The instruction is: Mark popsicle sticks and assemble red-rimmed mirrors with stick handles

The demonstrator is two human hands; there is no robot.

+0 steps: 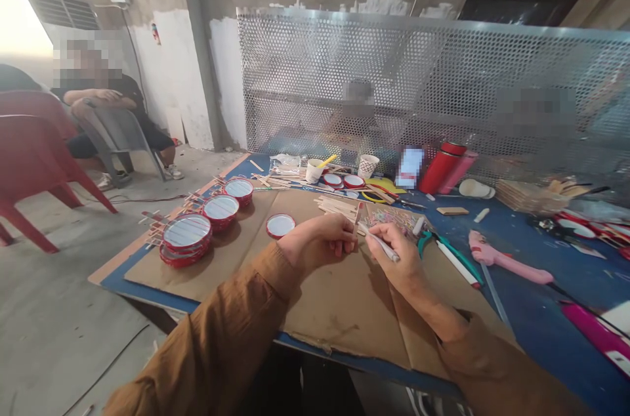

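My left hand [329, 235] is closed, pinching a thin upright wooden craft stick [359, 214] by its fingertips over the cardboard. Gripped in my right hand [399, 257] is a white pen-like tool [386, 248], its tip pointing at the stick. Whether the tip touches it I cannot tell. Left of my hands lies a red-rimmed round disc [280, 225] with a pale face. Farther left, several red-rimmed drum-like rounds [187, 232] carry strings and wooden stick necks. Loose craft sticks [337, 205] and a pile of small colourful pieces [394, 220] lie just beyond my hands.
A cardboard sheet [339, 317] covers the blue table [536, 311]. Green-handled pliers [455, 257], a pink glue gun [512, 261] and its cord lie right. Paper cups [315, 171], a phone [409, 166] and a red flask [441, 168] stand before a perforated metal panel [319, 81]. A person [105, 98] sits left.
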